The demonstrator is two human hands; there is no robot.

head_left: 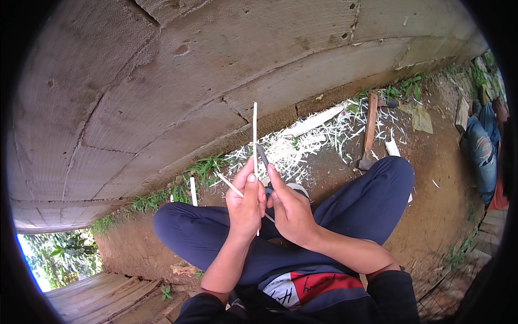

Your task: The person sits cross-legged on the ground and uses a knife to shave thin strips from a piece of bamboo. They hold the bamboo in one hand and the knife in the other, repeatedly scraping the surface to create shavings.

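Observation:
My left hand [245, 208] is closed around a thin, pale wooden stick [255, 127] that stands nearly upright above my lap. A second pale stick [229, 184] slants across through the same hand. My right hand [291, 210] is closed on a small knife, its dark blade [262, 155] lying against the upright stick just above my left fingers. The knife's handle is mostly hidden in my right palm. Both hands are close together over my crossed legs. Beyond them a heap of pale wood shavings [286, 154] covers the ground.
A block wall [189, 92] runs along the far side. A split wood piece [318, 121] lies on the shavings. To the right lies a wooden-handled hatchet [370, 124] by a yellowish plastic scrap [422, 120]. Blue jeans [480, 156] show at the right edge; boards [102, 297] lie lower left.

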